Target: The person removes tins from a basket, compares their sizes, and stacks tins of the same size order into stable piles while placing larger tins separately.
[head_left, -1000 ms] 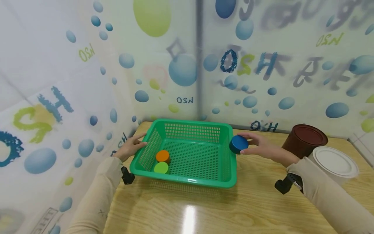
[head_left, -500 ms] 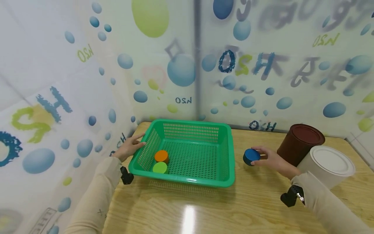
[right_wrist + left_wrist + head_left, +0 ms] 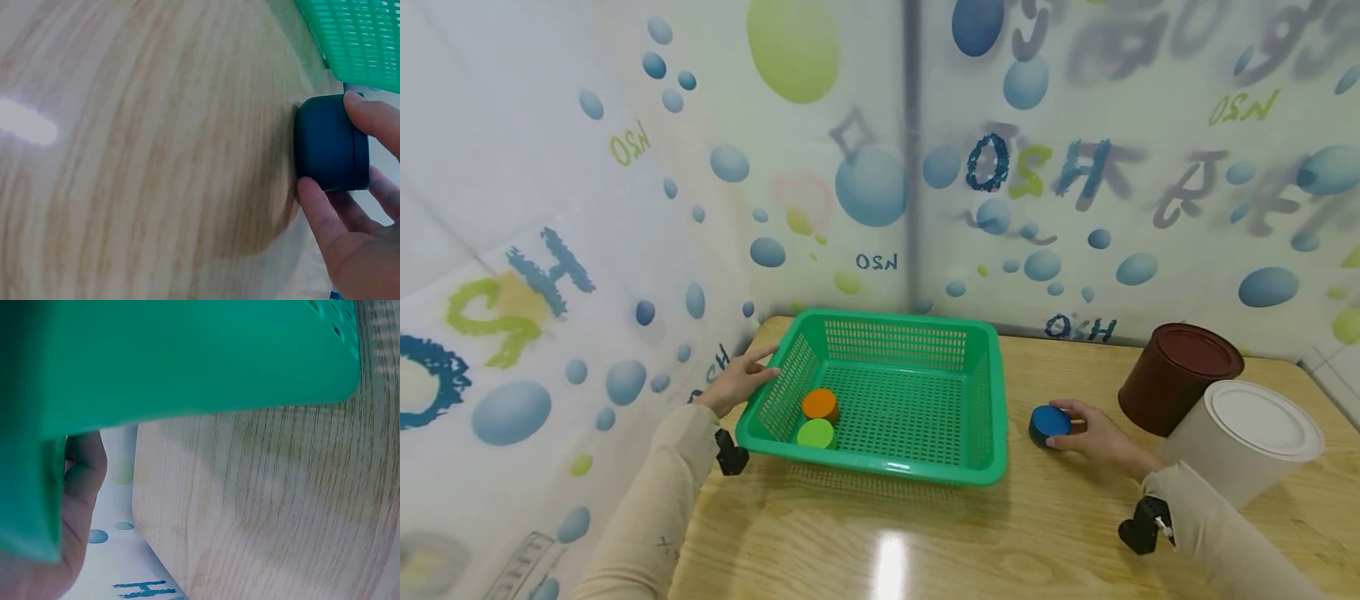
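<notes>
- Right hand (image 3: 1093,433): thumb and fingers clamped round the short round dark-blue plastic puck (image 3: 1049,422), which sits on the pale wood-grain desk (image 3: 925,533), just right of the green perforated plastic basket (image 3: 880,467) and apart from its wall. The right wrist view shows the puck's base on the wood.
- Left hand (image 3: 737,385): at the basket's left rim, near the desk's far left corner. The thumb shows under the rim in the left wrist view; fingers look loosely spread against the wall. Whether they truly clamp it, cannot tell.
- In the basket's near left corner: orange round puck (image 3: 819,404) and lime-green round puck (image 3: 816,433), touching.
- Risk: grip on the blue puck is from the side only; a smooth wall could slip and the puck roll off on edge.
- Risk: brown cylindrical tin (image 3: 1176,377) and white lidded tub (image 3: 1243,437) stand near the right forearm by the desk's right edge; a sleeve sweep could topple either.
- Risk: a light left-hand hold could let the basket slide.
</notes>
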